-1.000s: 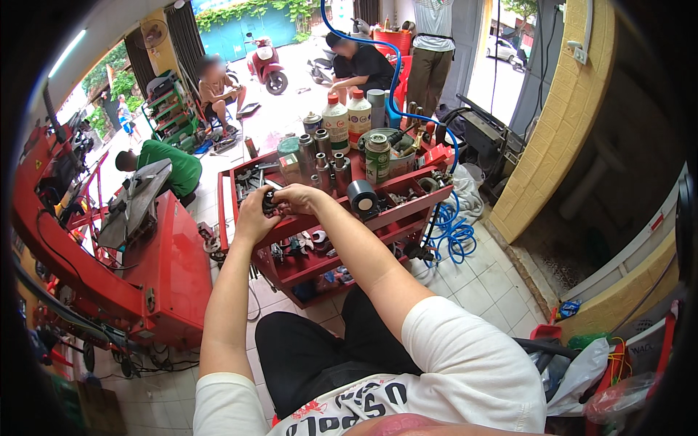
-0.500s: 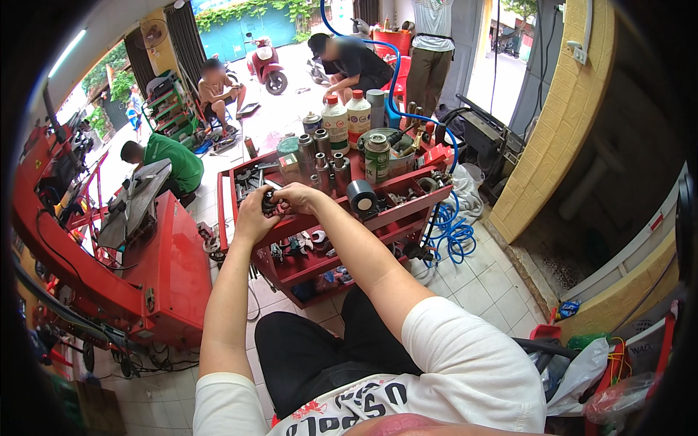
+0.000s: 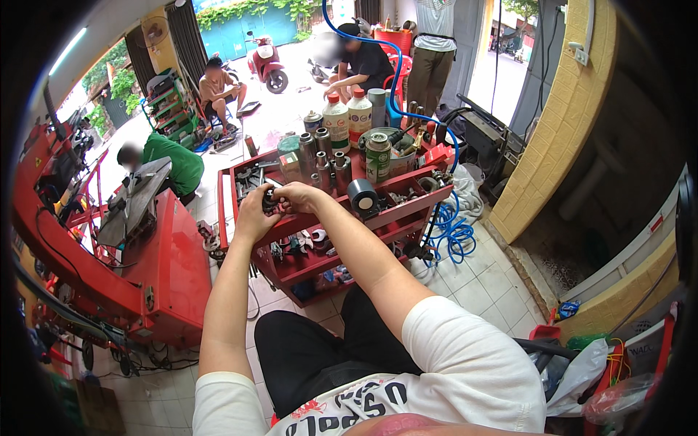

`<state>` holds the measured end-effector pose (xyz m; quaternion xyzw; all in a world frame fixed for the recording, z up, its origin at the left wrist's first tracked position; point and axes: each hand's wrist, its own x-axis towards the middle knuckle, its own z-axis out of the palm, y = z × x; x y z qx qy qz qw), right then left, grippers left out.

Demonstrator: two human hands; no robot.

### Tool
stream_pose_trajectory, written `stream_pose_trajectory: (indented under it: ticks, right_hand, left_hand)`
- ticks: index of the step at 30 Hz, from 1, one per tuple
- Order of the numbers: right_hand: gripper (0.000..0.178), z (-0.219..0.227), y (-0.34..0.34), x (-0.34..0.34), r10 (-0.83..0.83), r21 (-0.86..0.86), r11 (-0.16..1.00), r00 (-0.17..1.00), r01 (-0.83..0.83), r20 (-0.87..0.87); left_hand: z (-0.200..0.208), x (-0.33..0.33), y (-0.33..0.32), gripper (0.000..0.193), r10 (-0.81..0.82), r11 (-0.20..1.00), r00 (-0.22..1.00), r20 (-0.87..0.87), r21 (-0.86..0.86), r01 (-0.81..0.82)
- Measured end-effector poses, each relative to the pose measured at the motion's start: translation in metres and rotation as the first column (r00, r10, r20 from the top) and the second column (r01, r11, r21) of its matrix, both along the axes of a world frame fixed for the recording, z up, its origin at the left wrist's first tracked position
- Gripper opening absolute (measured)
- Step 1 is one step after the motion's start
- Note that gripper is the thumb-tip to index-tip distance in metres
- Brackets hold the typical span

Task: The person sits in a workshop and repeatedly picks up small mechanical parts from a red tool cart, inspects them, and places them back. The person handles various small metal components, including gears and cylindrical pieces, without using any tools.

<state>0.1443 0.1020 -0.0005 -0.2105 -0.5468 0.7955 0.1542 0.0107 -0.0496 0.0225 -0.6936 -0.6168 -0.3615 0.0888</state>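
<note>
Both my hands are close together over the near left edge of a red tool cart (image 3: 291,225). My left hand (image 3: 255,214) has its fingers curled round something small, dark and metallic, mostly hidden by the fingers. My right hand (image 3: 297,197) meets it from the right, its fingers bent in a pinch at the same spot. A short shiny metal end shows between the hands; its kind cannot be made out. Just beyond them, loose wrenches (image 3: 251,176) lie in the cart's top tray. Several steel sockets (image 3: 322,166) stand upright to the right of the wrenches.
Red-capped bottles (image 3: 336,123), a green spray can (image 3: 377,157) and a black cylinder (image 3: 361,196) crowd the cart top. A blue air hose (image 3: 454,243) coils on the floor at right. A red machine (image 3: 174,269) stands at left. A person in green (image 3: 174,163) bends near it.
My hands stay in nearly the same place, with slight finger movement; a shiny end now shows between them. In the background, the people have shifted their heads and postures a little.
</note>
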Motion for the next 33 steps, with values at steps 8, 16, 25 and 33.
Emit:
stream_pose_trajectory:
  ticks: [8, 16, 25, 33]
  right_hand:
    - [0.016, 0.007, -0.007, 0.002, -0.020, 0.019, 1.000, 0.999, 0.019, 0.041]
    - [0.015, 0.002, -0.003, -0.001, -0.014, 0.053, 0.999, 0.999, 0.012, 0.036]
    - [0.012, -0.003, 0.001, -0.002, -0.015, 0.011, 1.000, 1.000, 0.015, -0.003]
    - [0.015, -0.005, 0.003, -0.002, -0.034, 0.022, 0.999, 0.999, 0.034, -0.002]
  left_hand:
    - [-0.001, -0.001, -0.001, 0.074, 0.009, 1.000, 1.000, -0.005, -0.009, -0.010]
    - [0.001, 0.000, -0.002, 0.074, 0.016, 1.000, 1.000, -0.002, -0.010, -0.016]
    - [0.001, 0.001, -0.003, 0.073, 0.037, 0.999, 0.999, 0.016, -0.006, -0.037]
    - [0.000, 0.001, -0.001, 0.073, 0.016, 1.000, 1.000, 0.012, -0.004, -0.016]
